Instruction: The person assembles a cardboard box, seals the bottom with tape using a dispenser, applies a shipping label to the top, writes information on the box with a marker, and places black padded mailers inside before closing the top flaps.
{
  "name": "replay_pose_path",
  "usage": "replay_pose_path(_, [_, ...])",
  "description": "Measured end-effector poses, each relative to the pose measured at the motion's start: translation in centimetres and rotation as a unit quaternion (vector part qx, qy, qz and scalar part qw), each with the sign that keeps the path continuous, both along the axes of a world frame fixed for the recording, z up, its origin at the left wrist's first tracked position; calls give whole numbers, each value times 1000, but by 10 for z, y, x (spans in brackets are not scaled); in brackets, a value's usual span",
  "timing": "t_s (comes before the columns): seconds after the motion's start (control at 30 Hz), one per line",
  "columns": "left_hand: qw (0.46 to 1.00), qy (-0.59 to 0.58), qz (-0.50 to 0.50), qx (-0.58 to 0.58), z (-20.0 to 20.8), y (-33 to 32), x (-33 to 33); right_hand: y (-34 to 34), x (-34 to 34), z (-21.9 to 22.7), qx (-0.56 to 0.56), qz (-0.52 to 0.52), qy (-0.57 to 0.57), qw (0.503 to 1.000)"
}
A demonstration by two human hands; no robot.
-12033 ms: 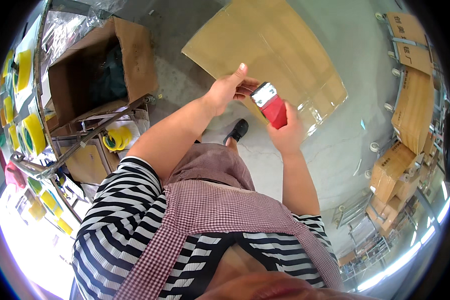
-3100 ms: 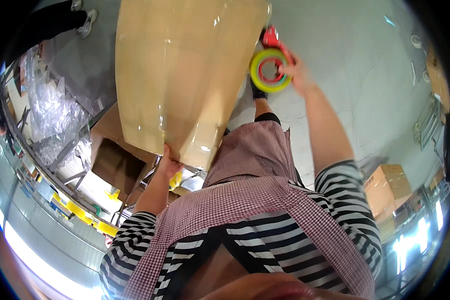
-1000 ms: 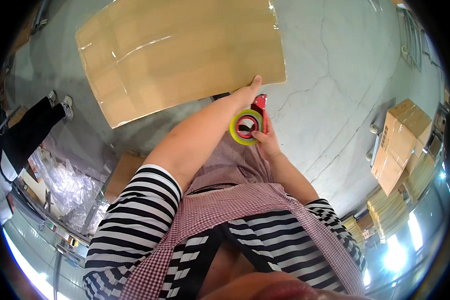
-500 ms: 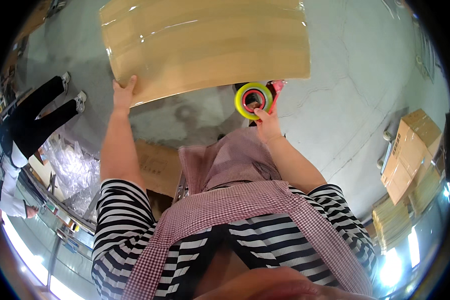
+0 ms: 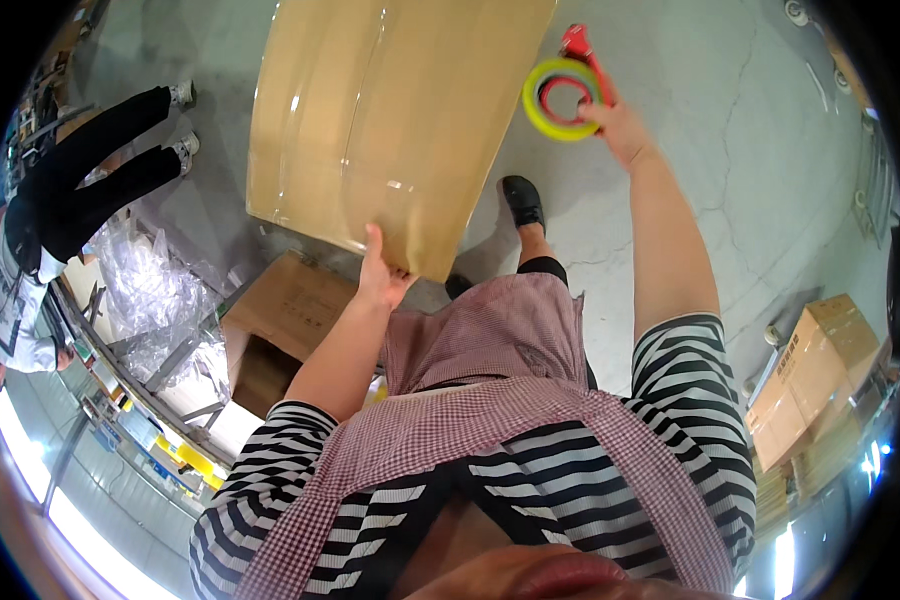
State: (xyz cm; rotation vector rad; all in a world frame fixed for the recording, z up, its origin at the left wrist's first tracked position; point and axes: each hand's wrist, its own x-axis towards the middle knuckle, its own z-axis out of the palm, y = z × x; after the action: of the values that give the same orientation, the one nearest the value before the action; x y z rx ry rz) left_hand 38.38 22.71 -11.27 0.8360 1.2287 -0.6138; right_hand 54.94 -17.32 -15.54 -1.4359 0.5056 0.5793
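Cardboard panel (image 5: 400,110): on my feed it fills the top centre, ahead of the body and slightly left. Near edge faces the apron (image 5: 480,340); far end is cut off by the top rim.

Key relation: the panel lies ahead of the left hand (image 5: 382,280) and to the left of the right hand (image 5: 620,130). Left is the nearer of the hands, right on the near edge, a bit right of its middle. Thumb on the upper face, fingers partly hidden at the edge; I read that as a pinch on the panel.

Right hand is off the panel, wrapped round a red tape dispenser (image 5: 579,46), thumb at the core of the yellow tape roll (image 5: 535,110). The roll shows just beside the panel's right edge; I can't tell the height gap.

Pointing: I judge the panel's long axis runs away from the body, far end leaning slightly right. A glossy seam (image 5: 346,158) runs roughly the same way. Can't confirm full length. Dispenser head points away from the body too.

Can't see what, if anything, supports the panel from below. Grey floor (image 5: 670,240) shows around it; black shoe (image 5: 523,202) by its right edge; brown box (image 5: 290,305) near its near-left corner.
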Motion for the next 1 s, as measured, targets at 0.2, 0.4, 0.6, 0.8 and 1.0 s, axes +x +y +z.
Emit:
replay_pose_path(0.2, [987,-111,-53,-101,-10,-89,70,28,-182,15,150,138,40,978])
replay_pose_path(0.4, [965,-34,-220,-140,-25,-138,118,58,-270,40,185,79,89,975])
replay_pose_path(0.6, [909,29,-415,-9,-35,-60,116,97,-217,31,211,116,55,969])
replay_pose_path(0.8, [882,-129,-162,424,-21,46,133,107,-160,-20,192,179,16,965])
replay_pose_path(1.0, [878,-176,-200,397,-18,70,149,94,-100,-12,12,364,-78,928])
